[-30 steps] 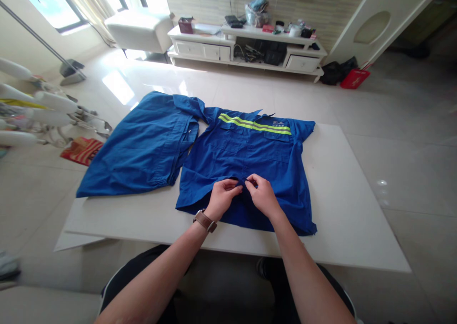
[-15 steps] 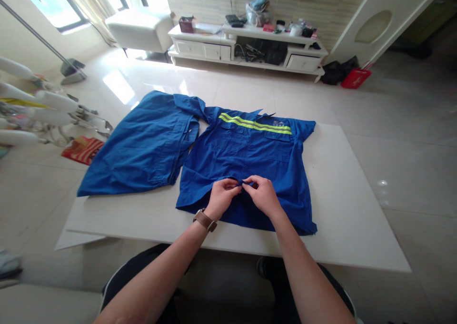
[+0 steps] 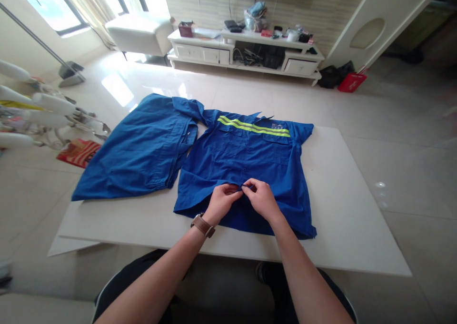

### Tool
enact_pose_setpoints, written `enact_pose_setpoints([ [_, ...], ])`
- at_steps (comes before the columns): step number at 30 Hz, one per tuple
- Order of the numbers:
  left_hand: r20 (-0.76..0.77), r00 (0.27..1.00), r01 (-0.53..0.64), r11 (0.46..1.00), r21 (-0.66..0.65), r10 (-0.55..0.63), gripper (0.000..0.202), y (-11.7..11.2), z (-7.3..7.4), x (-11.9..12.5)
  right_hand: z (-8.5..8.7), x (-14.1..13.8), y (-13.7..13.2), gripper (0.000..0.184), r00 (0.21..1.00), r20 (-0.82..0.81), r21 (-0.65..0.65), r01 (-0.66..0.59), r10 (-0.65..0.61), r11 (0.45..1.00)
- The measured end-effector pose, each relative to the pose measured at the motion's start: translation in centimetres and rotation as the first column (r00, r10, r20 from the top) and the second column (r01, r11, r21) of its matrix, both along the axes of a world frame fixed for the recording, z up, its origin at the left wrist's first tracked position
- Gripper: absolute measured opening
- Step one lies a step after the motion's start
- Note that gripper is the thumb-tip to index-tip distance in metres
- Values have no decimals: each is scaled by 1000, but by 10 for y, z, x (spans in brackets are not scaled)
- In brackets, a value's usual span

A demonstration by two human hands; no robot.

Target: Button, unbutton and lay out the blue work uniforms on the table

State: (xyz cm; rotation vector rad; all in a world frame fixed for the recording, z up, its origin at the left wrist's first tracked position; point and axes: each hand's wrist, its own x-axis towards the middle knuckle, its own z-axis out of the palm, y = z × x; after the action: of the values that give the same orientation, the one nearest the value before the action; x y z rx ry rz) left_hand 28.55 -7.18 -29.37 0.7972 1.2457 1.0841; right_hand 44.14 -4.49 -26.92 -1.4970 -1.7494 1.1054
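A blue work shirt (image 3: 228,157) with a yellow-and-grey reflective stripe across its chest lies front up on the white table (image 3: 342,210), collar pointing away from me. My left hand (image 3: 224,201) pinches the front edge near the lower hem, lifting it slightly. Right beside it, my right hand (image 3: 257,194) grips the same front placket between thumb and fingers. The fingertips of both hands nearly meet, and any button between them is too small to make out. Left of the shirt lie blue work trousers (image 3: 135,148), folded, with a gathered waistband.
Thread cones (image 3: 53,103) on a machine stand at the left, near a red striped bag (image 3: 79,152). Beyond the table are a white TV cabinet (image 3: 200,53) with clutter, a pale padded stool (image 3: 141,31) and a red bag (image 3: 352,80) on the floor.
The view has shifted slightly. Both hands remain at the shirt's lower front edge, with only small finger movements; the clothes lie as before.
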Motion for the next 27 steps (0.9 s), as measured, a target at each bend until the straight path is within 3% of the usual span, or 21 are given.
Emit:
enact_pose_setpoints([
  [14, -140, 989, 61, 993, 103, -46, 19, -3, -6, -1, -15, 4, 6, 22, 997, -72, -85, -31, 25, 996],
  [27, -213, 976, 74, 989, 126, -46, 27, -4, 0, -1, -19, 4, 7, 29, 986, -161, -130, -54, 33, 990],
])
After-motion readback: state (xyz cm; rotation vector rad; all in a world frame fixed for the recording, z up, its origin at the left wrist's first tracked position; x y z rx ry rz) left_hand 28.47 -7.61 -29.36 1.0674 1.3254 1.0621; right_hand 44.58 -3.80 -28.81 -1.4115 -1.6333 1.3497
